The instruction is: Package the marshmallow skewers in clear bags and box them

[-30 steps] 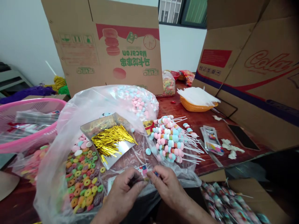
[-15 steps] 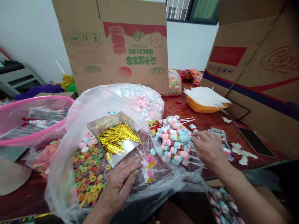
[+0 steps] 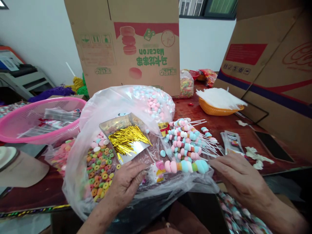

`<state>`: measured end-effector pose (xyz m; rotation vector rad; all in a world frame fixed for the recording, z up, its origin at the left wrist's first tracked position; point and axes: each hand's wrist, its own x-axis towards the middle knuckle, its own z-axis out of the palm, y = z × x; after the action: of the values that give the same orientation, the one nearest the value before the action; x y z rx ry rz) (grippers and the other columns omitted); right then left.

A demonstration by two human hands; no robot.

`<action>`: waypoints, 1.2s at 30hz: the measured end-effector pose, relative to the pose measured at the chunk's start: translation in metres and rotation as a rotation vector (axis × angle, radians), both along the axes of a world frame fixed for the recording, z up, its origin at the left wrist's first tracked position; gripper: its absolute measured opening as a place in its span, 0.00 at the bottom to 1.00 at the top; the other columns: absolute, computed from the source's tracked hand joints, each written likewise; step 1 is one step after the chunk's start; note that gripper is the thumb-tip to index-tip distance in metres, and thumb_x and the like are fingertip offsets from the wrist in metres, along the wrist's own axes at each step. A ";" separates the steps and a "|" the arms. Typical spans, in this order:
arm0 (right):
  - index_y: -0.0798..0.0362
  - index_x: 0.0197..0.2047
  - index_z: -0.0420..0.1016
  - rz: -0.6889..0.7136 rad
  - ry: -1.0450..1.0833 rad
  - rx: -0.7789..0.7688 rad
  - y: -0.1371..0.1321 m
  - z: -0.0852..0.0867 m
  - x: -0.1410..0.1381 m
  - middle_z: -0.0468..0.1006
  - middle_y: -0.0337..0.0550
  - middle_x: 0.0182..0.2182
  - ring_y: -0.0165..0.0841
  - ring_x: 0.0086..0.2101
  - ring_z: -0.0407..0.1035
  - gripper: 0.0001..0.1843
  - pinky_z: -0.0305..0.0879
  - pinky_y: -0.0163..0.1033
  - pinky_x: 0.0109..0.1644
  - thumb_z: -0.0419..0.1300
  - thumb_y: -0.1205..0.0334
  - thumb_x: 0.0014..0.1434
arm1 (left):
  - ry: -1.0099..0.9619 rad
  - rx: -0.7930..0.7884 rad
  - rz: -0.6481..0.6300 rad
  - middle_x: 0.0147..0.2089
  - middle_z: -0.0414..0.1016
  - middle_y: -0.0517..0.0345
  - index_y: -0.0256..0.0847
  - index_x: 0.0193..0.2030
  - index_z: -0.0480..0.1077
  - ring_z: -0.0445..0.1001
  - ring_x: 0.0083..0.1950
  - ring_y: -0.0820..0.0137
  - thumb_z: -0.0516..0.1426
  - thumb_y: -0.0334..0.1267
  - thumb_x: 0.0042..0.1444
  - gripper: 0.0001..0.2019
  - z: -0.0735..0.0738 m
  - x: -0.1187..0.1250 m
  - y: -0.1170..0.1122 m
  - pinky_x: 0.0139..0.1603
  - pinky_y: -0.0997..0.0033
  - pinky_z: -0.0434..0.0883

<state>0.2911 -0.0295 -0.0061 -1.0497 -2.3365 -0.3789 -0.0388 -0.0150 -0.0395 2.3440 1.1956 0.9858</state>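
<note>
My right hand (image 3: 235, 172) is closed at the right end of a marshmallow and gummy skewer (image 3: 186, 166), which lies level with pink, blue and green pieces. Its left tip meets a small clear candy bag (image 3: 156, 171) with a pink and yellow print. At that bag's other side, my left hand (image 3: 129, 178) pinches it between thumb and fingers. Behind them lies a pile of finished skewers (image 3: 186, 141), white sticks to the right. A metal tray (image 3: 136, 153) of gold twist ties (image 3: 129, 138) sits beyond my left hand.
Loose gummy rings (image 3: 99, 172) and marshmallows (image 3: 158, 102) fill large clear bags. A pink basket (image 3: 44, 102) of printed packets stands left, near a pale lidded cup (image 3: 24, 169). An orange basket (image 3: 216, 110), a phone (image 3: 274, 146) and cardboard boxes (image 3: 151, 78) are also around.
My right hand has drawn one skewer from the pile toward me and brought it to the printed bag at my left hand. The view has shifted slightly.
</note>
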 end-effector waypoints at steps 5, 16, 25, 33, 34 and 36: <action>0.51 0.44 0.71 0.014 0.003 -0.011 -0.004 0.000 0.000 0.76 0.46 0.33 0.36 0.35 0.67 0.14 0.63 0.42 0.39 0.51 0.74 0.58 | 0.076 0.073 -0.051 0.39 0.80 0.54 0.42 0.43 0.74 0.76 0.41 0.67 0.52 0.34 0.58 0.11 0.008 0.005 -0.001 0.45 0.68 0.69; 0.54 0.45 0.70 -0.051 0.117 -0.016 -0.007 -0.004 0.006 0.74 0.47 0.34 0.35 0.36 0.68 0.12 0.65 0.40 0.39 0.52 0.72 0.59 | -0.032 -0.026 -0.096 0.39 0.79 0.57 0.42 0.43 0.74 0.75 0.41 0.70 0.53 0.33 0.58 0.10 0.009 0.002 0.000 0.45 0.73 0.69; 0.56 0.45 0.70 0.025 0.078 -0.058 -0.015 -0.017 -0.005 0.75 0.46 0.33 0.34 0.34 0.68 0.16 0.63 0.41 0.39 0.52 0.77 0.56 | 0.111 0.044 -0.025 0.35 0.79 0.55 0.40 0.43 0.73 0.74 0.34 0.69 0.50 0.36 0.60 0.11 0.007 0.004 0.003 0.36 0.70 0.69; 0.56 0.44 0.72 -0.049 0.159 -0.125 -0.023 -0.031 -0.005 0.76 0.47 0.34 0.33 0.37 0.70 0.12 0.67 0.36 0.41 0.52 0.73 0.59 | 0.169 0.150 -0.047 0.31 0.78 0.54 0.38 0.37 0.73 0.74 0.32 0.68 0.48 0.35 0.60 0.12 0.006 0.012 0.000 0.33 0.69 0.67; 0.56 0.44 0.72 -0.054 0.164 -0.135 -0.024 -0.034 -0.006 0.76 0.47 0.34 0.33 0.37 0.71 0.12 0.67 0.36 0.41 0.52 0.73 0.59 | 0.150 0.134 -0.038 0.31 0.78 0.54 0.38 0.37 0.73 0.74 0.32 0.69 0.48 0.35 0.60 0.12 0.005 0.012 0.000 0.33 0.70 0.67; 0.56 0.45 0.72 -0.054 0.159 -0.151 -0.027 -0.039 -0.007 0.77 0.47 0.35 0.33 0.37 0.71 0.12 0.67 0.36 0.41 0.52 0.72 0.59 | 0.106 0.084 -0.023 0.31 0.78 0.55 0.38 0.38 0.73 0.74 0.33 0.70 0.49 0.34 0.60 0.11 0.004 0.011 0.000 0.35 0.71 0.68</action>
<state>0.2842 -0.0564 -0.0448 -1.1715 -2.2254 -0.1354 -0.0279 -0.0153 -0.0354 2.4979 1.1840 0.9324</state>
